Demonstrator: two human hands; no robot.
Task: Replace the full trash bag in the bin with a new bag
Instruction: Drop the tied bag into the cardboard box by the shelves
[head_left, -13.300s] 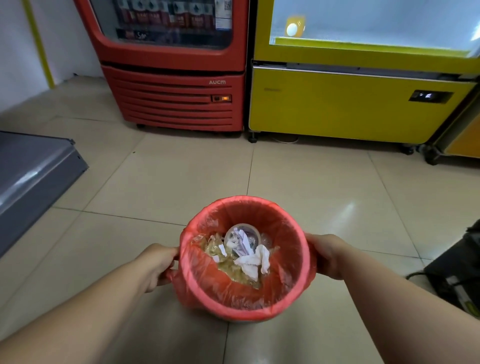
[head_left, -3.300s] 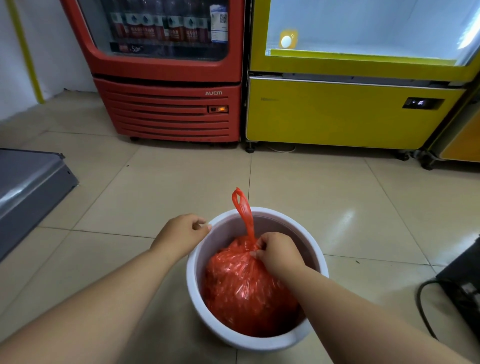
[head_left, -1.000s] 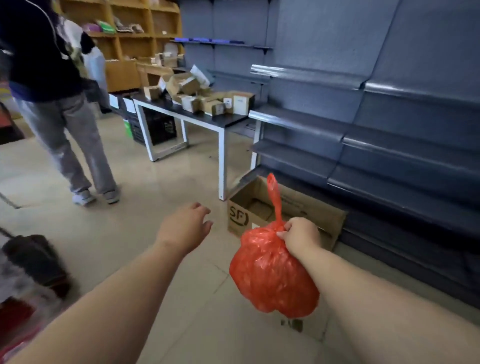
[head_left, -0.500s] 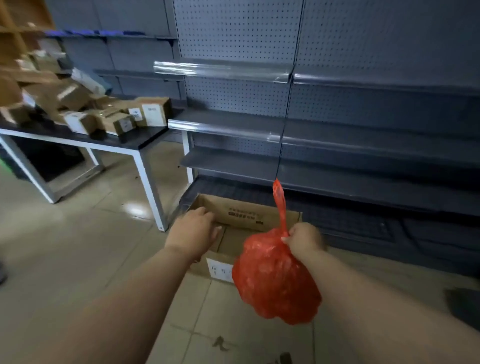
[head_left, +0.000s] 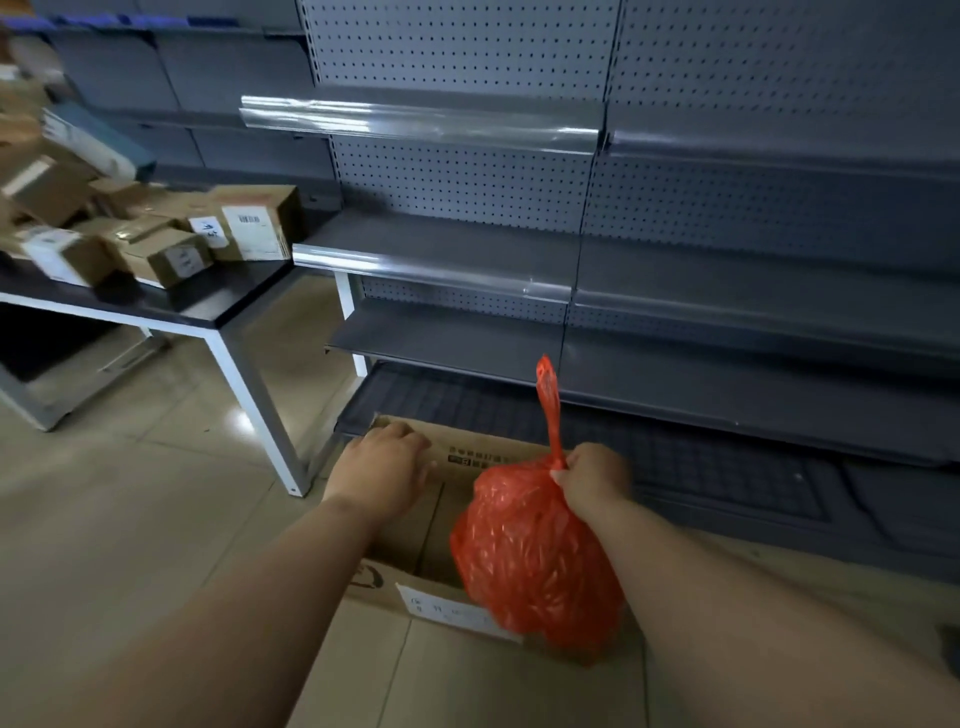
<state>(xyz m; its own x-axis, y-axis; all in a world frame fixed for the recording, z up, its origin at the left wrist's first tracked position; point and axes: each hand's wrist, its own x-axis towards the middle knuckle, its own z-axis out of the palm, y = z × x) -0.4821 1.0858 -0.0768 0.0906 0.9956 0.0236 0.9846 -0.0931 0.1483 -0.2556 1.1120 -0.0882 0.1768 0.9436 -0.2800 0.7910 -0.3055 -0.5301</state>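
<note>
arms: two, bare | sleeves: none visible | jewellery: seemingly none

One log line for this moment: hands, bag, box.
right hand: grips tied neck of red bag | bag: held over open cardboard box | left hand: free, above box

One red bag, one floor carton, two hands.

The red trash bag of thin plastic looks crinkly and a bit shiny. The open brown cardboard box on the floor is dull and smooth, with a white paper label on its near side. The beige floor tiles are glossy. The grey metal shelves look matt, with shiny clear plastic strips along their front edges.
</note>
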